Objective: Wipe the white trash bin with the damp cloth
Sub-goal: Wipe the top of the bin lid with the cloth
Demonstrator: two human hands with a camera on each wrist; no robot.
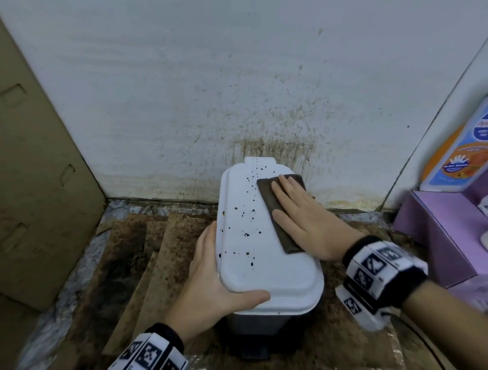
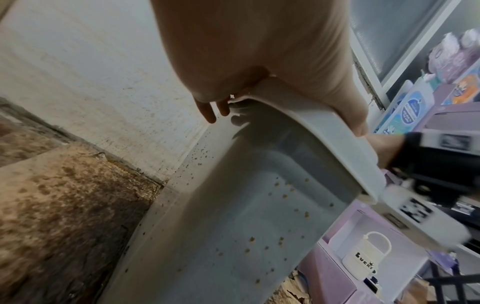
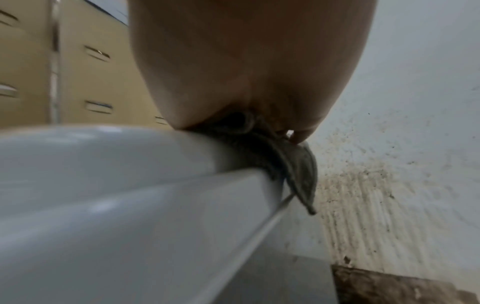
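The white trash bin (image 1: 256,256) stands against the wall, its closed lid speckled with dark spots. My left hand (image 1: 207,277) grips the lid's front left edge, thumb on top and fingers down the side. In the left wrist view the left hand (image 2: 259,61) clasps the lid rim (image 2: 324,148) above the bin's spotted side wall (image 2: 233,216). A folded brown cloth (image 1: 268,200) lies along the lid's right side, and my right hand (image 1: 299,210) presses flat on it with straight fingers. In the right wrist view the cloth (image 3: 296,164) hangs over the lid's edge (image 3: 103,164).
A tall cardboard box (image 1: 29,164) stands at the left. The white wall (image 1: 262,101) behind the bin is splashed with brown stains. Stained cardboard sheets (image 1: 145,257) cover the floor. A purple box (image 1: 438,233) and a bottle (image 1: 463,149) stand close on the right.
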